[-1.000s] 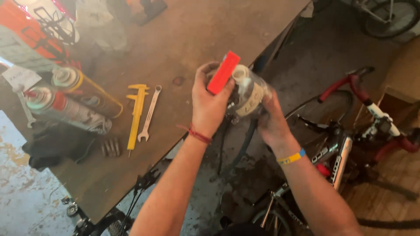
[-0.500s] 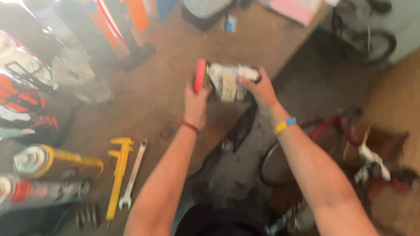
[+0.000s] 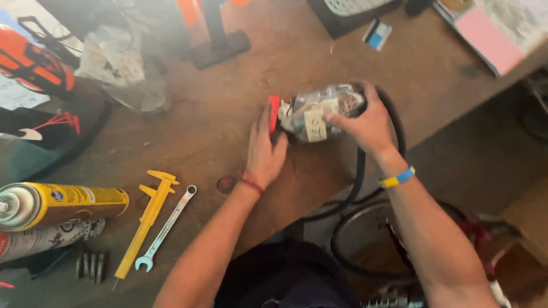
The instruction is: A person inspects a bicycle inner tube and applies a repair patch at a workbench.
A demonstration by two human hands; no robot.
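On the brown wooden counter (image 3: 319,188), seen from the head camera looking down, both bare hands meet near the middle of the board. The left hand (image 3: 264,153), with a red cord band at its wrist, lies with fingers curled against a small flat red plastic piece (image 3: 274,112) that stands on edge; whether the grip truly closes on it cannot be told. Just right of that piece, touching it, sits a clear plastic bag wrapped round a dark bundle with a pale paper label (image 3: 321,114), resting on the counter. The right hand (image 3: 365,122), wearing a yellow and blue wristband, is laid over the bag's right end with its grip closed around it. A black rubber bicycle tyre (image 3: 361,171) loops under that hand and hangs off the near edge of the counter. Well apart to the near left lie a yellow plastic calliper (image 3: 144,219) and, just beside it, a silver combination spanner (image 3: 165,228), both slanting the same way. Further left lies a yellow spray can (image 3: 65,202) on its side, with a grey printed can (image 3: 48,239) just near of it. At the far right corner lies a pink pad of paper (image 3: 491,37).
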